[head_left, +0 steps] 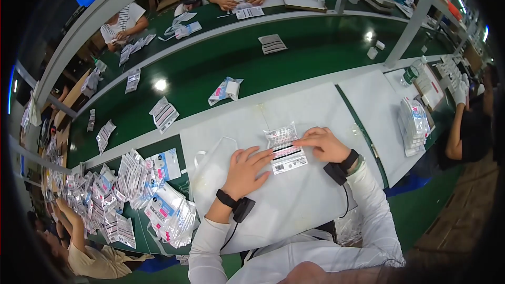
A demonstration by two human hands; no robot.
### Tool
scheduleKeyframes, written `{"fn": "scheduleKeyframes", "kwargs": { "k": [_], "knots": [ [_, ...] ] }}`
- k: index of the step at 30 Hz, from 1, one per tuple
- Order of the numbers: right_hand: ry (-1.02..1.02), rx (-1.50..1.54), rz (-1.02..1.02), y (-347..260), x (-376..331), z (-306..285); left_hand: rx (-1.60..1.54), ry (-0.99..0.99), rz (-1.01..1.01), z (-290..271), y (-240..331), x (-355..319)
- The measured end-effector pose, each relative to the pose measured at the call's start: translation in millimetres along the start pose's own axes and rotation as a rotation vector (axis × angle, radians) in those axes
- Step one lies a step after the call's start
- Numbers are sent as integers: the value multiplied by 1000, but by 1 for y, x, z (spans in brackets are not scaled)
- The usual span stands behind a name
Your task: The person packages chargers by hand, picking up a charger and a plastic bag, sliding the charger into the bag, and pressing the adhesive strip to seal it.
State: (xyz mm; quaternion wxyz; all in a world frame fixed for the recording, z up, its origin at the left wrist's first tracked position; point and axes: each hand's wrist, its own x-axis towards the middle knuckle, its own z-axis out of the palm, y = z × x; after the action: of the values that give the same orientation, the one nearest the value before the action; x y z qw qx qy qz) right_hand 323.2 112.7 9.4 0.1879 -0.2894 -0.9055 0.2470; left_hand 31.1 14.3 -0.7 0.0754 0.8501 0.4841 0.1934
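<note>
The small clear packet (284,149) lies flat on the white mat (315,110), its long axis running from about eleven o'clock to five o'clock, and its printing is too small to make out while fingertips cover parts of its two side edges. The left hand (247,171) lies open at its eight o'clock, fingers spread and touching the packet's edge; the right hand (326,144) presses flat fingers on it from three o'clock. A loose heap of similar packets (131,194) lies well apart at nine o'clock, its pieces overlapping.
</note>
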Motion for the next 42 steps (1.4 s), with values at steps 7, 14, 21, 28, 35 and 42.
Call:
{"fn": "scheduleKeyframes", "kwargs": {
  "k": [7,14,21,28,35,42],
  "knots": [
    [44,-4,98,3,3,11,-3,187,-160,18,6,14],
    [161,-25,73,-6,4,12,44,219,-148,17,13,19],
    [160,-249,138,4,-13,3,135,235,-135,13,18,19],
    [324,-17,79,1,27,7,103,226,-206,-1,11,3],
    [-213,-56,35,-7,99,-17,143,227,-265,-50,34,-66],
    [492,-218,-129,58,151,-63,212,278,-697,-97,4,-178]
  ]
}}
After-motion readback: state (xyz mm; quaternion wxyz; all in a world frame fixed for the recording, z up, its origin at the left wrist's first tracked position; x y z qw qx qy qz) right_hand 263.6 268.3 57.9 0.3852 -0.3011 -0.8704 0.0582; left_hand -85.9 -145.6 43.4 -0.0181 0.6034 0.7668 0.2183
